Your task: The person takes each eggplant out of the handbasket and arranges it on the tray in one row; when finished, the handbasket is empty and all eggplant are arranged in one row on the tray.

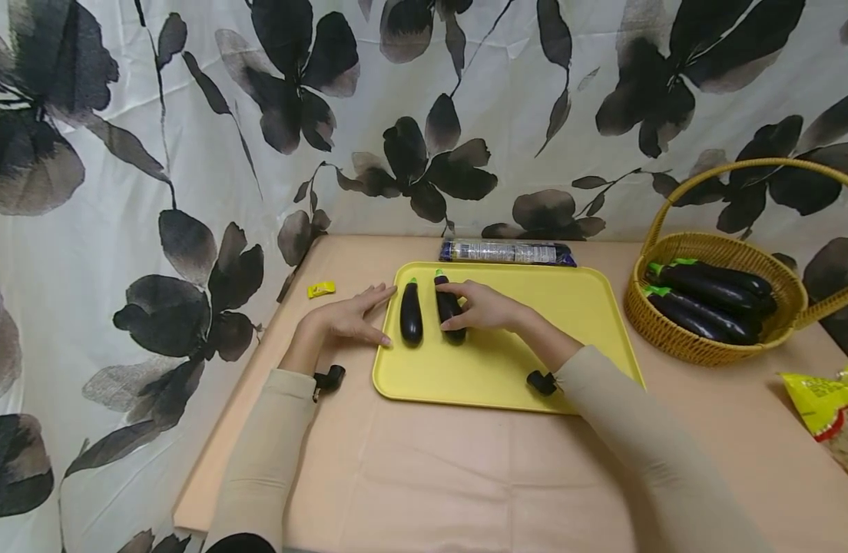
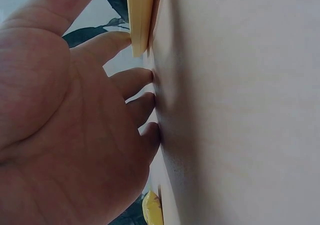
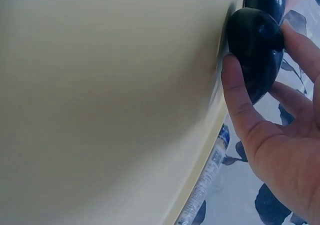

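My right hand (image 1: 489, 309) grips a dark eggplant (image 1: 448, 306) that lies lengthwise on the yellow tray (image 1: 479, 380). In the right wrist view, the thumb is at the near side of this eggplant (image 3: 252, 45) and the fingers are round its other side. A second eggplant (image 1: 411, 316) lies parallel to it on the left, green stem end pointing away. My left hand (image 1: 351, 316) is at the tray's left edge with its fingers spread. Seen from the left wrist, one fingertip touches the tray rim (image 2: 141, 20), and the other fingertips rest on the tabletop (image 2: 240, 110).
At the right stands a wicker basket (image 1: 707, 353) with a tall handle, holding several eggplants (image 1: 714, 288). A yellow bag (image 1: 821, 403) lies nearer at the right edge. Behind the tray is a dark blue printed package (image 1: 507, 252). A small yellow packet (image 1: 321, 289) lies left of the tray.
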`<state>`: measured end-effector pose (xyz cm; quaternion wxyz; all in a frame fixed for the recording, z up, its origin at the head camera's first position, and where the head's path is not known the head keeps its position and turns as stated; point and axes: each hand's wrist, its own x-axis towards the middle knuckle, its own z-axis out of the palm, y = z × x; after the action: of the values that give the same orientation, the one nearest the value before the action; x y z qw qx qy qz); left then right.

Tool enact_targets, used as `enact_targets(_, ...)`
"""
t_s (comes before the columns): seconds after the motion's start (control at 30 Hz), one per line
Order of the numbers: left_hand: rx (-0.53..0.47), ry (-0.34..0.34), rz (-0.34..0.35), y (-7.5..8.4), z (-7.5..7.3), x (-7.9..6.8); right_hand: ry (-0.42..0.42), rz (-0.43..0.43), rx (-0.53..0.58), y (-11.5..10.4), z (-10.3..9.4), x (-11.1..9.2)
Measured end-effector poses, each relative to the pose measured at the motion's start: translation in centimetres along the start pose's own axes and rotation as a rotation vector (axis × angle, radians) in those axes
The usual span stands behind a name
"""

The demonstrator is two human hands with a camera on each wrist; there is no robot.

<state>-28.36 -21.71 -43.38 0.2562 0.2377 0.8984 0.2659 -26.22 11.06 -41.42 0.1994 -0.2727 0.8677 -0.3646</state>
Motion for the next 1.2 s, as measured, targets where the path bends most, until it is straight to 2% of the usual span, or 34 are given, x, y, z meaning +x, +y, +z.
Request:
enact_targets(0.37, 0.004, -0.008, -0.017, -0.1, 0.1, 0.2, 0.026, -0.003, -0.054, -0.5, 0.7, 0.8)
enact_targets(0.9, 0.016, -0.006, -0.008, -0.2, 0.0, 0.3, 0.000, 0.034, 0.001, -0.8, 1.1, 1.1)
enact_targets(1.2, 0.012, -0.009, -0.002, -0.1, 0.0, 0.2, -0.011, 0.017, 0.000, -1.0, 1.1, 1.0)
